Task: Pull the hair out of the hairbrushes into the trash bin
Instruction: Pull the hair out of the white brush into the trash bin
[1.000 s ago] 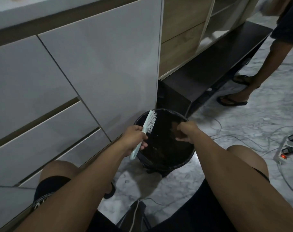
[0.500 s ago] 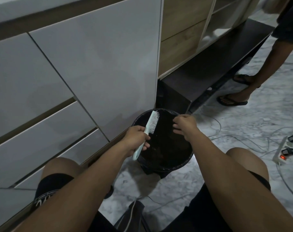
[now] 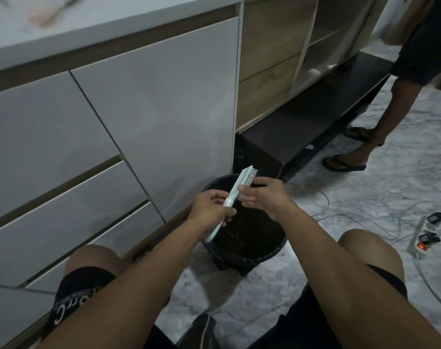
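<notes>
A pale mint hairbrush [image 3: 237,190] with white bristles is held above a round black trash bin [image 3: 270,250] on the floor. My left hand [image 3: 209,210] grips the brush's handle, head pointing up and away, bristles facing right. My right hand [image 3: 262,195] is against the bristles, thumb and fingers pinched at the lower bristle rows. Any hair between the fingers is too fine to make out. The bin holds a dark liner with dark matter inside.
White cabinet drawers [image 3: 88,147] stand close on the left. A dark low bench [image 3: 315,117] runs behind the bin. Another person's sandalled feet [image 3: 345,163] stand at the right. Cables and a power strip [image 3: 421,238] lie on the marble floor.
My right hand rose from over the bin and came up to the brush's bristles. My left hand lifted the brush slightly and tilted it toward the right hand.
</notes>
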Action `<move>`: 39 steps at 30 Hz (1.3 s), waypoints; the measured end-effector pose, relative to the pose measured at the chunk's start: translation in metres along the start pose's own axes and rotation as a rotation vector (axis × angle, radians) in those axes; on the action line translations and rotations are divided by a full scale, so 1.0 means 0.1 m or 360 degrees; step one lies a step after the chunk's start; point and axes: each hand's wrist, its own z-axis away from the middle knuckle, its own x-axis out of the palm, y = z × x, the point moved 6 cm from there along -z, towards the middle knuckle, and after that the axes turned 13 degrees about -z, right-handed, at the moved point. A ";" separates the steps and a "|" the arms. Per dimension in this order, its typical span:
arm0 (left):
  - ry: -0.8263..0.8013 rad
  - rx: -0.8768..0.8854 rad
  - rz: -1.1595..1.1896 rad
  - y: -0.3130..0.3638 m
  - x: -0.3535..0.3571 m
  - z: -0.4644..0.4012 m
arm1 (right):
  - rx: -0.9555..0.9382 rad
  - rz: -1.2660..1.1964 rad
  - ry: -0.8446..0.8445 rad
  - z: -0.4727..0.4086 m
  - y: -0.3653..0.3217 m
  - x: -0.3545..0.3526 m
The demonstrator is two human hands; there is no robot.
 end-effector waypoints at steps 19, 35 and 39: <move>0.0597 0.0608 -0.0840 0.41 -0.05 0.44 | -0.0161 -0.0011 0.0317 0.11 -0.12 -0.12; 0.0282 0.0358 -0.0398 0.21 -0.14 0.29 | -0.0124 0.0065 -0.0184 0.10 -0.04 0.10; 0.0199 0.0358 -0.0352 0.22 -0.15 0.30 | -0.0167 -0.0183 -0.0078 0.09 -0.10 0.06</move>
